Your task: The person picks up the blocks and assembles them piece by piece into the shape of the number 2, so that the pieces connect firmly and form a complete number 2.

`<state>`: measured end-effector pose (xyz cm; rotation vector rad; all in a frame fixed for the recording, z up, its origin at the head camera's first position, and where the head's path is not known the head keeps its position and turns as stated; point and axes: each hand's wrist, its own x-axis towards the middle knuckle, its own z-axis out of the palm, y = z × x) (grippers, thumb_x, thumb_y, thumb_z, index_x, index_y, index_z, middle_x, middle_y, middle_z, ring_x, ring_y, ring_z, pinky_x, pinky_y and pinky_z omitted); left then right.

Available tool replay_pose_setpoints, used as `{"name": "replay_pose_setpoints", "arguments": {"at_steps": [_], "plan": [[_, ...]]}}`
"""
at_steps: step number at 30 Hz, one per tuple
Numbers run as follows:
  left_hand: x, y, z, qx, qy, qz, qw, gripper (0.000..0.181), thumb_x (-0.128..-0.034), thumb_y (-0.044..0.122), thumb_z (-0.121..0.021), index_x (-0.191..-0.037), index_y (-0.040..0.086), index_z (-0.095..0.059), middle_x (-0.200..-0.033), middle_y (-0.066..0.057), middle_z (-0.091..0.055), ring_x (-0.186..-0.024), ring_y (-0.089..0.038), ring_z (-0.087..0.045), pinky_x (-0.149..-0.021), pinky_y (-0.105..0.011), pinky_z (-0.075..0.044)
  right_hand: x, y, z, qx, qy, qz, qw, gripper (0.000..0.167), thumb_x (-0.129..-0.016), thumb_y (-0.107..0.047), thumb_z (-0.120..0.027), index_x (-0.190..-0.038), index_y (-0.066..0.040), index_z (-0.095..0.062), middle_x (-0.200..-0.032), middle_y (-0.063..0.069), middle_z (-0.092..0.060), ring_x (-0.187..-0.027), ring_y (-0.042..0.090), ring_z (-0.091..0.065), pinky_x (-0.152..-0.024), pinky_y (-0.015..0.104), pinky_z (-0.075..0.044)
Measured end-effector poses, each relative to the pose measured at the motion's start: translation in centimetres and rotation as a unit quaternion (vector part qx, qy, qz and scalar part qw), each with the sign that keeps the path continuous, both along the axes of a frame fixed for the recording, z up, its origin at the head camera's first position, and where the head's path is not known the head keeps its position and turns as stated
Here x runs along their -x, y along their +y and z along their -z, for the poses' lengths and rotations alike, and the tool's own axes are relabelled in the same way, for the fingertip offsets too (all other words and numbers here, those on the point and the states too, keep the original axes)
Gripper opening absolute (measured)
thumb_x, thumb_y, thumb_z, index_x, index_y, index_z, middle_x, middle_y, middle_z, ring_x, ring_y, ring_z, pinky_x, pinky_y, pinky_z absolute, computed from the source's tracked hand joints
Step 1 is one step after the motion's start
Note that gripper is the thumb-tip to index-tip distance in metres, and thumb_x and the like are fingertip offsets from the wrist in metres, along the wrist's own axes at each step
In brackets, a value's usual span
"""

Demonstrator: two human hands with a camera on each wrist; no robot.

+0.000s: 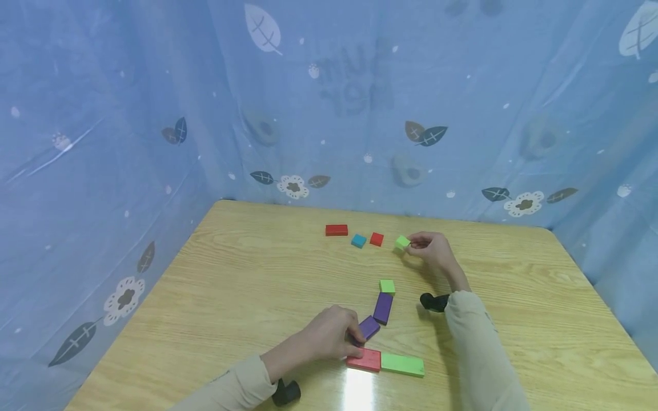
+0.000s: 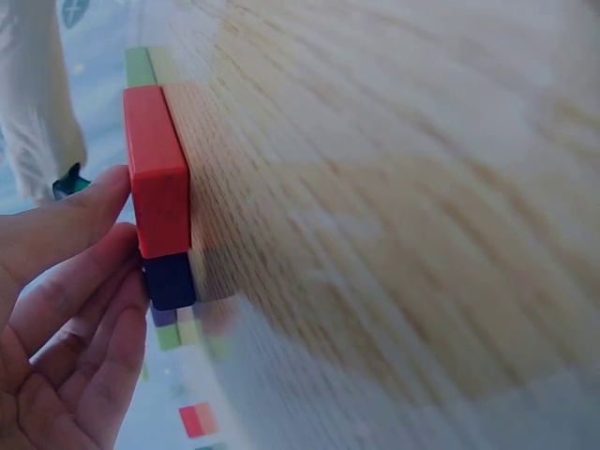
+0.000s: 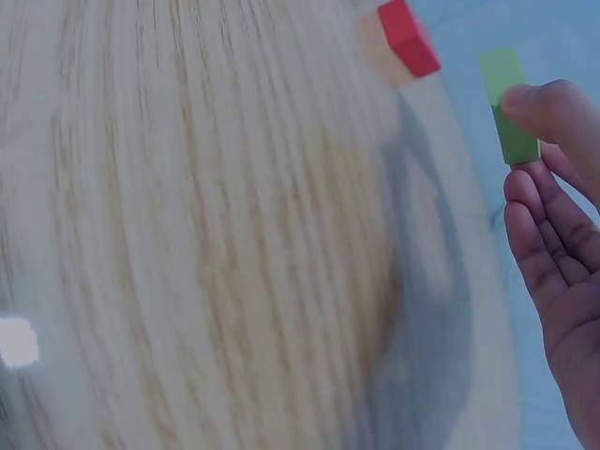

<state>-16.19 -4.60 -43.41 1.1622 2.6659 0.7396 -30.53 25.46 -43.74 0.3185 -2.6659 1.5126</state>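
Note:
My right hand (image 1: 432, 250) pinches a light green block (image 3: 509, 108) between thumb and fingers, off the tabletop by the right wrist view. My left hand (image 1: 331, 335) rests on blocks near the front of the table. Its thumb touches the top of a red block (image 2: 159, 178), and its other fingertips lie by a purple block (image 1: 369, 327). A long green block (image 1: 402, 365) meets the red block end to end. Farther up, a second purple block (image 1: 383, 309) stands at an angle, with a small green block (image 1: 387, 286) touching its far end.
At the back of the wooden table (image 1: 231, 274) lie a dark red block (image 1: 336, 230), a small blue block (image 1: 358, 241) and a small red block (image 1: 377, 239). A blue patterned curtain (image 1: 334, 114) hangs behind the table and along its sides.

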Motion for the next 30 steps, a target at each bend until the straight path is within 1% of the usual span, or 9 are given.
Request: {"name": "replay_pose_setpoints", "arguments": {"at_steps": [5, 9, 12, 18, 23, 30], "plan": [[0.0, 0.0, 0.0, 0.000, -0.002, 0.000, 1.0000, 0.017, -0.0713, 0.025, -0.085, -0.085, 0.018, -0.078, -0.077, 0.015, -0.062, -0.069, 0.005, -0.052, -0.066, -0.011, -0.040, -0.3, -0.3, -0.9, 0.006, 0.018, -0.020, 0.9996, 0.035, -0.084, -0.009, -0.072, -0.113, 0.010, -0.064, -0.100, 0.023, -0.067, -0.083, 0.012, -0.063, -0.073, 0.020, -0.050], [0.0, 0.0, -0.2, 0.003, 0.000, -0.003, 1.0000, 0.017, -0.0713, 0.025, -0.085, -0.085, 0.018, -0.078, -0.077, 0.015, -0.062, -0.068, 0.005, -0.051, -0.064, -0.011, -0.040, -0.3, -0.5, -1.5, -0.002, 0.032, -0.027, 0.9991, 0.034, -0.084, -0.011, -0.073, -0.112, 0.006, -0.066, -0.100, 0.021, -0.068, -0.084, 0.011, -0.063, -0.074, 0.020, -0.050], [-0.1, 0.0, -0.2, 0.003, 0.000, -0.005, 1.0000, 0.017, -0.0714, 0.025, -0.085, -0.085, 0.018, -0.078, -0.076, 0.015, -0.061, -0.068, 0.005, -0.050, -0.063, -0.011, -0.040, -0.4, -0.8, -1.9, -0.005, 0.032, -0.031, 0.9990, 0.034, -0.083, -0.012, -0.074, -0.112, 0.004, -0.067, -0.100, 0.019, -0.068, -0.084, 0.011, -0.063, -0.074, 0.022, -0.050], [0.0, 0.0, -0.2, -0.001, -0.005, -0.001, 1.0000, 0.017, -0.0717, 0.025, -0.085, -0.086, 0.018, -0.078, -0.077, 0.015, -0.062, -0.069, 0.005, -0.052, -0.065, -0.011, -0.040, -0.9, -0.9, -2.1, -0.003, 0.030, -0.051, 0.9982, 0.034, -0.082, -0.010, -0.075, -0.112, 0.005, -0.066, -0.100, 0.020, -0.068, -0.086, 0.013, -0.064, -0.075, 0.023, -0.051], [-0.1, 0.0, -0.1, -0.002, -0.009, -0.002, 1.0000, 0.017, -0.0716, 0.025, -0.085, -0.085, 0.018, -0.078, -0.077, 0.015, -0.062, -0.071, 0.005, -0.052, -0.066, -0.012, -0.041, -1.4, -0.9, -2.5, -0.005, 0.026, -0.068, 0.9973, 0.035, -0.083, -0.012, -0.075, -0.113, 0.004, -0.066, -0.103, 0.019, -0.067, -0.089, 0.015, -0.064, -0.077, 0.023, -0.050], [-0.1, 0.0, -0.1, -0.004, -0.008, -0.001, 1.0000, 0.017, -0.0719, 0.025, -0.085, -0.085, 0.017, -0.078, -0.078, 0.015, -0.061, -0.072, 0.005, -0.052, -0.067, -0.012, -0.041, -2.1, -1.4, -3.0, -0.009, 0.034, -0.086, 0.9956, 0.033, -0.083, -0.010, -0.075, -0.112, 0.003, -0.067, -0.104, 0.018, -0.068, -0.090, 0.018, -0.064, -0.078, 0.024, -0.051]]}}
